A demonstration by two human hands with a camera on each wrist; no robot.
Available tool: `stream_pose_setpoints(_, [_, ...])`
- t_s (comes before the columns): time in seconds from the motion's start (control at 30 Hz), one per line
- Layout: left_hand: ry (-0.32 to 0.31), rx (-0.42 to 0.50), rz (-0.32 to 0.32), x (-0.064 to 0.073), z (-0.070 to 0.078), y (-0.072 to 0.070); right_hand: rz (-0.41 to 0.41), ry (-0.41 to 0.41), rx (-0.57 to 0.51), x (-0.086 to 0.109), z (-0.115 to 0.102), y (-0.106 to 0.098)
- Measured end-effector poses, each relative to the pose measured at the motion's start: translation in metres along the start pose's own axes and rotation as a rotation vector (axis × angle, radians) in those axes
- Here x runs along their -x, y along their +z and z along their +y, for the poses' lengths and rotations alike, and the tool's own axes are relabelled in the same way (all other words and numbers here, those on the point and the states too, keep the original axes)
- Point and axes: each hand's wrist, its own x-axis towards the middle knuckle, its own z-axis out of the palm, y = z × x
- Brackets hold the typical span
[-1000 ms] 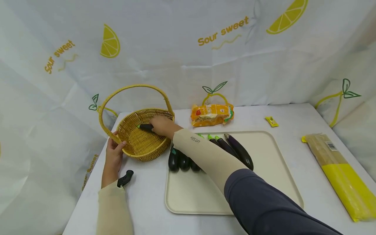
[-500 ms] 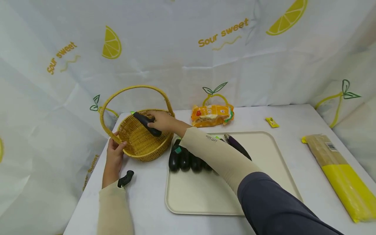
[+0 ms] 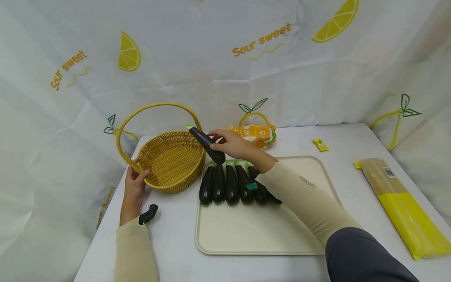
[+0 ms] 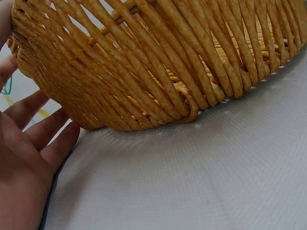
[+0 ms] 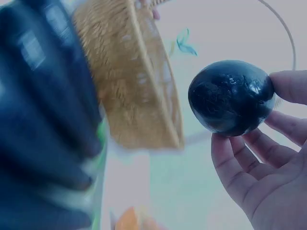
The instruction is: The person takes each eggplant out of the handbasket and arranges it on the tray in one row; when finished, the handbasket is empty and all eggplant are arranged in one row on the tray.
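Observation:
My right hand (image 3: 235,145) pinches a dark purple eggplant (image 3: 208,144) with a green stem end, held tilted between the basket and the tray's back edge. In the right wrist view, thumb and fingers hold this eggplant (image 5: 231,98) near its rounded end. A yellow wicker basket (image 3: 186,177) with a tall hoop handle stands at the left. My left hand (image 3: 134,185) grips its near left rim by the handle's foot, thumb over the edge; in the left wrist view, its fingers lie against the woven wall (image 4: 120,76). Several eggplants (image 3: 232,186) lie side by side on the cream tray (image 3: 253,235).
An orange snack bag (image 3: 258,134) lies behind the tray, partly hidden by my right hand. Further right are a small yellow packet (image 3: 320,145) and a long yellow-and-tan package (image 3: 401,207). A white printed curtain (image 3: 197,51) hangs behind the table.
My right hand has lifted the eggplant out of the basket and carried it right, over the row's back end. My left hand has stayed on the basket.

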Motion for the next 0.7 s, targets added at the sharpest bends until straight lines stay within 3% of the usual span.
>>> stream_pose_setpoints(0.43, [0.009, -0.03, -0.006, -0.002, 0.003, 0.002, 0.137, 0.218, 0.031, 0.127, 0.071, -0.084])
stream_pose_setpoints(0.7, [-0.012, -0.039, -0.007, -0.002, 0.001, 0.001, 0.154, 0.331, 0.004, 0.193, 0.1, -0.097])
